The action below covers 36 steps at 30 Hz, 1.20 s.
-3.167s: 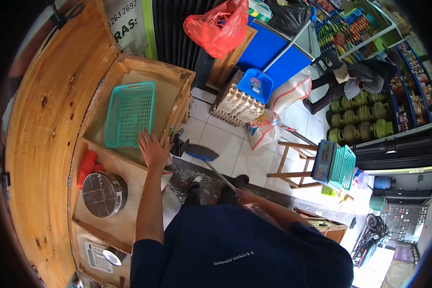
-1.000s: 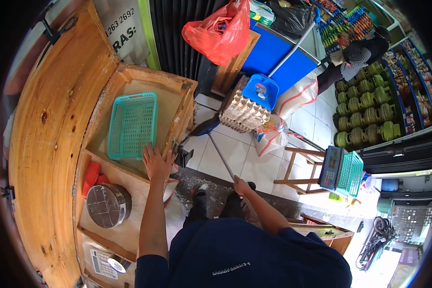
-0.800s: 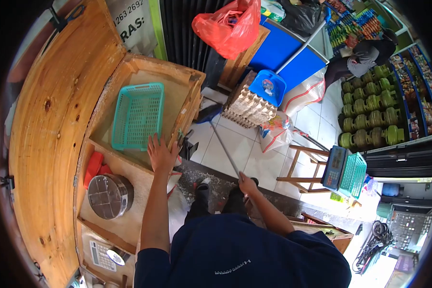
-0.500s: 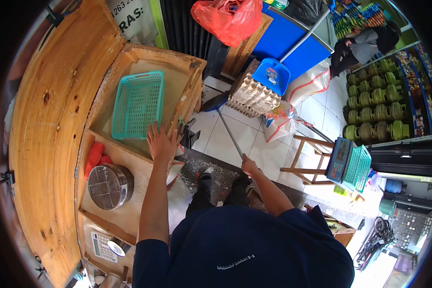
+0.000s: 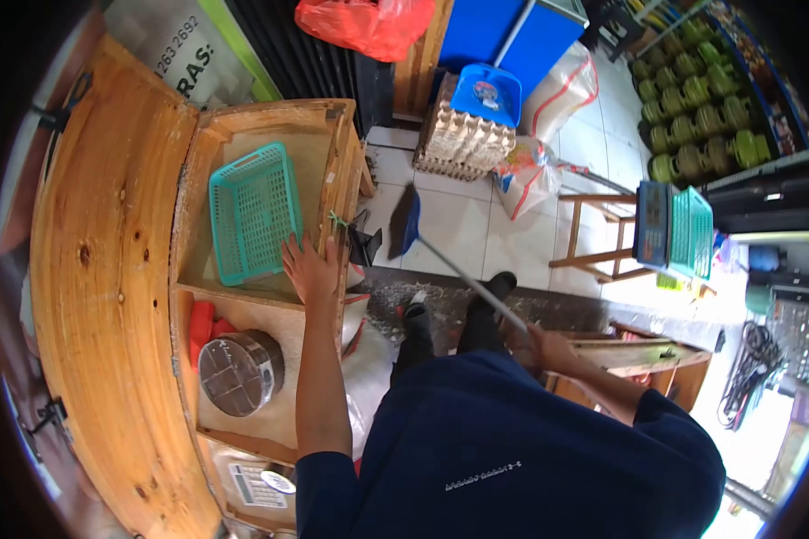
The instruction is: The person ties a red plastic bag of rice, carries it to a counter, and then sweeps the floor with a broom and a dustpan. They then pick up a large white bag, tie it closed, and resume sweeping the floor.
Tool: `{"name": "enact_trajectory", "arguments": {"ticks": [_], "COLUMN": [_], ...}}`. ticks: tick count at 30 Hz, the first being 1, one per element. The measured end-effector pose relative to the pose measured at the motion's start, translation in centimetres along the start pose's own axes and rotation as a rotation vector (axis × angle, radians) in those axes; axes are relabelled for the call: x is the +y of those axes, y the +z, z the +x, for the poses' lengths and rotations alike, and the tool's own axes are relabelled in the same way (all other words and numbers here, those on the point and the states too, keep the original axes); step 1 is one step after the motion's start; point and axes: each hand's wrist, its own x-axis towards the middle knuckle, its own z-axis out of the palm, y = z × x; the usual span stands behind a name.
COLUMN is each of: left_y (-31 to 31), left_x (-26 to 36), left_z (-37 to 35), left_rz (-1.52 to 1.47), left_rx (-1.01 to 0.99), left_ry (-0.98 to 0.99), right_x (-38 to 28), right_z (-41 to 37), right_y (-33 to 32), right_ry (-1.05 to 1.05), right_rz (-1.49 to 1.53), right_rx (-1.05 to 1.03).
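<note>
My left hand (image 5: 313, 269) rests with fingers spread on the front edge of the wooden bin (image 5: 333, 171), close to the teal basket (image 5: 253, 216). My right hand (image 5: 548, 349) is wrapped round the grey handle of a broom (image 5: 467, 280). The broom's dark blue head (image 5: 406, 223) is on the white floor tiles, left of the egg trays (image 5: 463, 139). Pale scraps lie on the dark floor strip (image 5: 440, 301) around my feet.
A blue dustpan (image 5: 487, 94) leans on the egg trays. White sacks (image 5: 562, 94) stand behind. To the right are a wooden stand (image 5: 575, 229) with a scale (image 5: 652, 225) and a wooden cabinet (image 5: 683, 368). A round tin (image 5: 240, 373) sits in the left bin.
My right hand has moved right and down, drawing the broom handle with it. My right foot is further forward. The view has shifted, and the person at the upper right is no longer visible.
</note>
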Motion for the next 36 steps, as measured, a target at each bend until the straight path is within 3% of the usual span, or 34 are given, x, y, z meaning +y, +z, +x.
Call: {"name": "enact_trajectory", "arguments": {"ticks": [2, 3, 5, 6, 8, 11, 12, 15, 17, 19, 20, 22, 23, 25, 27, 29, 31, 35, 36], "left_y": [0.1, 0.2, 0.4, 0.4, 0.0, 0.1, 0.1, 0.0, 0.3, 0.7, 0.7, 0.8, 0.6, 0.3, 0.2, 0.3, 0.5, 0.6, 0.6], "left_x": [-0.1, -0.1, 0.0, -0.1, 0.1, 0.1, 0.0, 0.0, -0.1, -0.4, -0.6, -0.4, -0.3, -0.3, -0.2, -0.2, -0.3, -0.8, -0.8], "left_z": [-0.1, -0.1, -0.2, 0.0, 0.3, -0.2, -0.1, -0.1, 0.0, -0.3, -0.3, 0.0, 0.1, -0.1, -0.1, -0.1, -0.4, -1.0, -1.1], "left_rz": [0.008, 0.004, 0.006, 0.006, 0.006, -0.011, -0.019, -0.029, -0.011, 0.002, 0.009, 0.002, 0.004, 0.003, 0.012, 0.001, -0.011, -0.059, -0.055], "left_rx": [-0.012, -0.011, -0.019, -0.020, -0.029, -0.053, -0.047, -0.062, -0.040, -0.028, -0.019, -0.016, -0.024, -0.047, -0.039, -0.043, -0.046, -0.018, -0.015], "left_ry": [0.016, 0.006, 0.015, 0.004, 0.005, -0.002, 0.000, -0.006, 0.004, 0.003, 0.009, 0.008, 0.001, -0.007, -0.013, -0.015, -0.022, 0.051, 0.065], "right_x": [-4.0, -4.5, -5.0, -4.3, -2.1, -4.9, -5.3, -6.7, -0.6, -4.6, -3.3, 0.4, -1.2, -7.0, -7.2, -2.9, -3.2, 3.0, 3.8], "right_z": [1.4, 2.7, 4.4, 5.7, 8.3, 10.1, 10.0, 7.0, 5.3, 0.4, -1.1, -4.8, -5.7, -6.2, -5.0, -1.9, 1.2, 2.9, 1.3], "right_y": [-3.8, -4.6, -5.6, -4.0, 1.9, 3.7, 3.8, 3.1, 10.2, 2.3, 2.7, 3.8, 1.3, -5.9, -6.3, -1.9, -1.6, 7.6, 9.0], "right_ry": [0.330, 0.333, 0.459, 0.449, 0.096, 0.201, 0.198, 0.298, 0.076, 0.321, 0.331, 0.136, 0.150, 0.480, 0.404, 0.321, 0.463, 0.510, 0.472], "right_rz": [0.348, 0.363, 0.706, 0.710, 0.053, -0.051, -0.054, 0.130, -0.049, 0.234, 0.228, 0.300, 0.293, 0.422, 0.409, 0.294, 0.290, 0.326, 0.278], "right_rx": [-0.206, -0.205, -0.353, -0.352, -0.029, -0.184, -0.184, -0.496, -0.434, -0.582, -0.582, -0.304, -0.310, -0.396, -0.250, -0.102, -0.175, -0.127, -0.229]}}
